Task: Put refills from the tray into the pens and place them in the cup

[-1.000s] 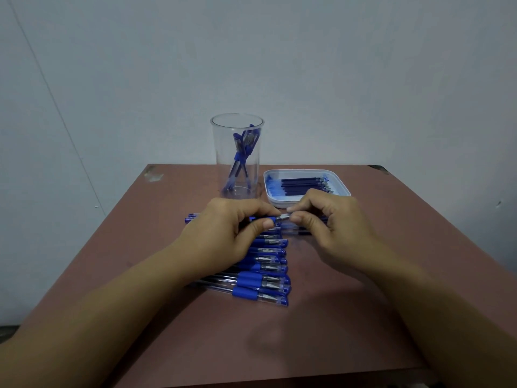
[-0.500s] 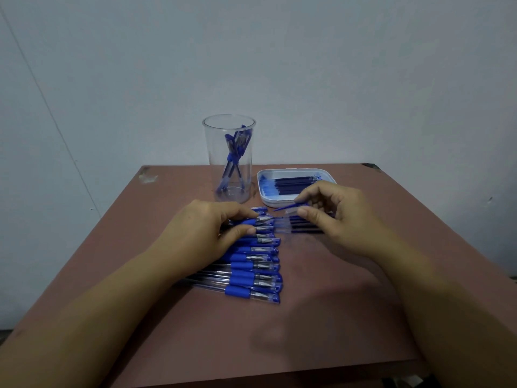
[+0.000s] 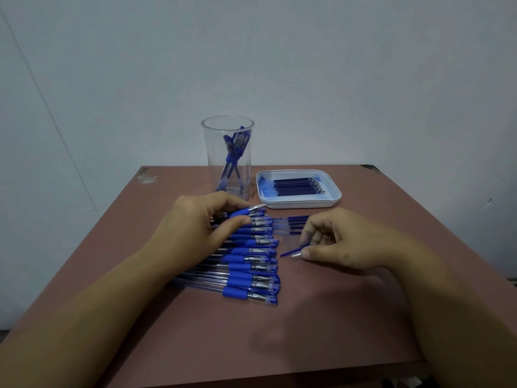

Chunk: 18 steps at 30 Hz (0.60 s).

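Hands of a person reach in from the bottom of the frame over a reddish-brown table (image 3: 195, 331) set against a pale grey wall (image 3: 307, 65). At centre left, the left hand (image 3: 201, 228) curls its thumb and fingers around a pen (image 3: 243, 212) with a blue grip, held just above the others with its bare metal tip pointing right. At centre right, the right hand (image 3: 341, 242) hangs low over the table, fingers curled, thumb and forefinger pinching a small cap (image 3: 291, 252), blue and clear, that points left. Below and under the left hand, a row of pens (image 3: 251, 264) lies side by side on the table, running from mid-frame toward the lower centre, each clear with a blue grip and capped at its right end. A few dark refills (image 3: 296, 224) lie loose on the table between the row and the right hand's fingers. Just above them, right of centre, sits a shallow white tray (image 3: 299, 204) with more refills (image 3: 296, 186) lined up inside. To its left, at upper centre, stands a tall clear cup (image 3: 212, 152) with several pens (image 3: 233, 152) leaning inside it.
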Motion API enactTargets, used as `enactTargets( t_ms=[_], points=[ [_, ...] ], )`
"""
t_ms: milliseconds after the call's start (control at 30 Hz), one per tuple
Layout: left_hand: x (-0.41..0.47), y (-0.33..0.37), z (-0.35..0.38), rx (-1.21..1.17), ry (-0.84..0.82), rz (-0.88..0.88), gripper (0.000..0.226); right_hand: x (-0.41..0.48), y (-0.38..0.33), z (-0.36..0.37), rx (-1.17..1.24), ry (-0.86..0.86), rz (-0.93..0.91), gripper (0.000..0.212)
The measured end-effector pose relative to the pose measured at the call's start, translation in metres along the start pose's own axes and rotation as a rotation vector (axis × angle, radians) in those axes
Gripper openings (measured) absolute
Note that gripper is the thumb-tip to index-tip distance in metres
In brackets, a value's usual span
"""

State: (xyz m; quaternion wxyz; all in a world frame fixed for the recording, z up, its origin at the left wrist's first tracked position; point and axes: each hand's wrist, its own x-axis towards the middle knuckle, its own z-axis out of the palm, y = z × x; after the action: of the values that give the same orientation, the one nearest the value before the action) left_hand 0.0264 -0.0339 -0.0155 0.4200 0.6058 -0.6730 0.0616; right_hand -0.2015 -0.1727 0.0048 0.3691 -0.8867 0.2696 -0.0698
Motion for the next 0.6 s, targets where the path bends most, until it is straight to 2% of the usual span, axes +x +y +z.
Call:
enactTargets(
  t_ms=[200,400,500,600],
  points=[
    [0.0,-0.004,0.001,0.089,-0.049,0.115,0.037,0.002,0.002,0.006,-0.143,-0.025,-0.024,0.012],
    [0.0,-0.006,0.005,0.114,-0.061,0.167,0.036,0.01,-0.006,0.024,0.089,0.29,-0.294,0.006],
    [0.0,-0.005,0.006,0.084,-0.057,0.154,0.036,0.018,-0.007,0.033,0.046,0.349,-0.358,0.017],
    [-0.001,-0.004,0.007,0.053,-0.037,0.132,0.036,0.021,-0.007,0.035,0.011,0.386,-0.38,0.007]
  ],
)
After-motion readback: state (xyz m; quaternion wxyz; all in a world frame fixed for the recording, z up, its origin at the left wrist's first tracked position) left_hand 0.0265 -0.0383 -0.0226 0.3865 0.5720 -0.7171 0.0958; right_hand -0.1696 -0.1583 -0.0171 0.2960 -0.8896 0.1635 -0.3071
